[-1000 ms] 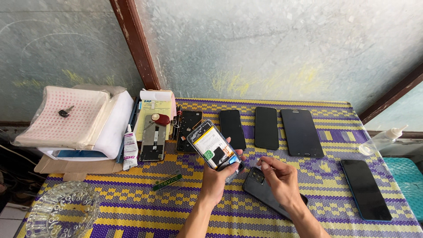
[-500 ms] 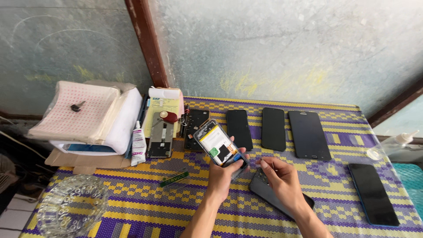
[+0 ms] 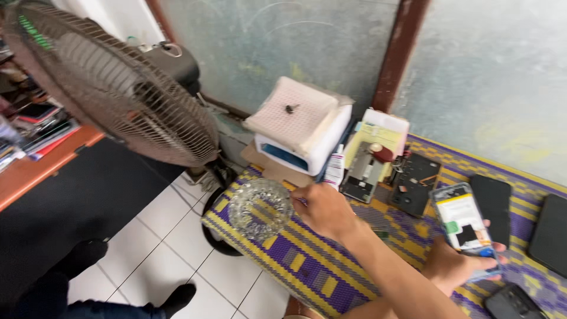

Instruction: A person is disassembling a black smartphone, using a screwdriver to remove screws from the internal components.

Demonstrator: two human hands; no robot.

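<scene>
While the right hand [image 3: 323,208] holds the glass dish [image 3: 260,209] by its rim at the tabletop [image 3: 307,266] edge and the left hand [image 3: 458,263] grips the open phone [image 3: 462,221], the dish could slip and smash on the floor [image 3: 177,248].

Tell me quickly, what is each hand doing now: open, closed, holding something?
Left hand: closed on the opened phone.
Right hand: fingers curled at the glass dish rim; contents cannot be told.

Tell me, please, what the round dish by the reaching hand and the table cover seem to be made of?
The round dish looks like clear cut or pressed glass: see-through, with glinting, bumpy facets. The table cover seems a woven plastic or straw mat, given its purple-and-yellow plaited pattern; which one is unclear.
</scene>
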